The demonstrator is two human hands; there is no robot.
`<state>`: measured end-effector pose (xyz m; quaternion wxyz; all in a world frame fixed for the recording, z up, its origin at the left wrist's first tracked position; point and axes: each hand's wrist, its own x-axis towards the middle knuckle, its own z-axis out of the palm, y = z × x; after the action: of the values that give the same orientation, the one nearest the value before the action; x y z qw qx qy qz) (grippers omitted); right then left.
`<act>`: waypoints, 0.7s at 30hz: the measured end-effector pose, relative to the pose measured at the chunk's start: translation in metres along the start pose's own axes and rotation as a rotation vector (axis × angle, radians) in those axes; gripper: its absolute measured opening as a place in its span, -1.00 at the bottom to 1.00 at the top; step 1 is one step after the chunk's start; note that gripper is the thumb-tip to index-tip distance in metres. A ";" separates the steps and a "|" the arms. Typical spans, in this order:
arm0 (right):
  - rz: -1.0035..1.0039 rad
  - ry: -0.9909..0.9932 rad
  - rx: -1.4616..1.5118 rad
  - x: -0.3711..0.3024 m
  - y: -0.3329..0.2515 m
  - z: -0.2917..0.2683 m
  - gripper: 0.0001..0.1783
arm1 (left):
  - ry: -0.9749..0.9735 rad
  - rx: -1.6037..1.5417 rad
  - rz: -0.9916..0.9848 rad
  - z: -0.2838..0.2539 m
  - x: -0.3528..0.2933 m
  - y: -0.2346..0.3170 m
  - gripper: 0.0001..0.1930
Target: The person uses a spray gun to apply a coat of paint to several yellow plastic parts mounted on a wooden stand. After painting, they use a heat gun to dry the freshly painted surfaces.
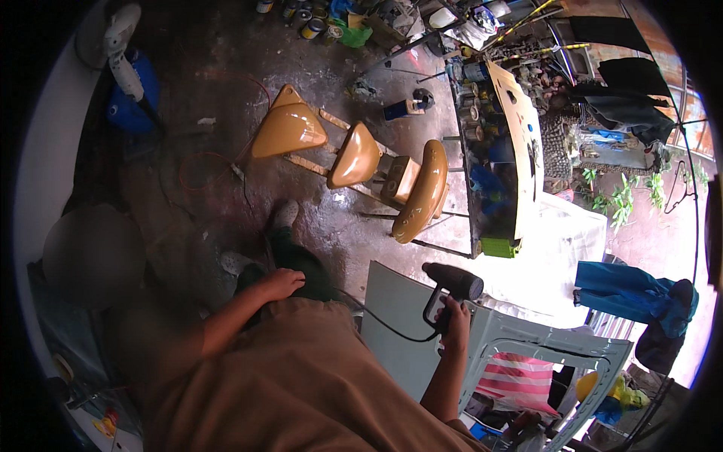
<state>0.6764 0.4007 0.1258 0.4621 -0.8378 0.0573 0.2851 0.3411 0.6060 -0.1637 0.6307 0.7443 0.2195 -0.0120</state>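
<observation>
My right hand [454,324] is closed round the handle of a black heat gun [452,280], whose nozzle points up and left. A dark cord [392,328] loops from the heat gun's handle toward my lap. My left hand [285,284] lies at my dark green trousers, fingers curled in, with nothing visible in it. Ahead, glossy tan painted panels [290,132] rest on a wooden-slat rack. Among them are a smaller triangular panel [354,157], a boxy piece [401,179] and a long curved piece [424,197].
A grey vehicle door [403,320] with a window frame stands close at my right. Beyond is a metal-framed bench [468,188] with cans and cardboard. A red hose [203,154] lies on the stained floor. A blue drum [139,90] stands at the far left.
</observation>
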 end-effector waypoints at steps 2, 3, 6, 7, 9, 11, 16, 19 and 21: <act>0.028 0.022 -0.019 -0.019 0.006 -0.012 -0.74 | -0.070 0.035 -0.044 0.013 0.000 0.003 -0.71; 0.041 0.031 -0.024 -0.024 0.006 -0.013 -0.73 | -0.105 0.057 -0.064 0.017 0.001 0.005 -0.71; 0.004 0.046 -0.063 -0.022 -0.007 -0.018 -0.76 | -0.161 0.048 -0.062 0.024 0.012 0.010 -0.69; -0.002 0.036 -0.081 -0.016 -0.013 -0.023 -0.78 | -0.174 0.046 -0.064 0.029 0.017 0.012 -0.69; -0.042 -0.031 -0.090 0.005 -0.031 -0.034 -0.73 | -0.190 0.060 -0.069 0.034 0.030 0.015 -0.68; -0.093 -0.085 -0.082 0.030 -0.044 -0.041 -0.71 | -0.163 0.038 -0.082 0.045 0.046 0.018 -0.67; -0.163 -0.212 -0.064 0.082 -0.094 -0.040 -0.69 | -0.067 0.080 -0.062 0.090 0.084 0.018 -0.67; -0.159 -0.286 -0.113 0.118 -0.136 -0.043 -0.73 | 0.033 0.072 -0.076 0.097 0.117 0.055 -0.70; -0.145 -0.366 -0.155 0.158 -0.148 -0.048 -0.72 | 0.156 0.028 -0.110 0.114 0.123 0.071 -0.72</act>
<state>0.8816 0.4723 0.1717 0.4184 -0.8070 -0.1099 0.4019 0.5060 0.5294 -0.1574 0.5994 0.7386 0.3083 0.0082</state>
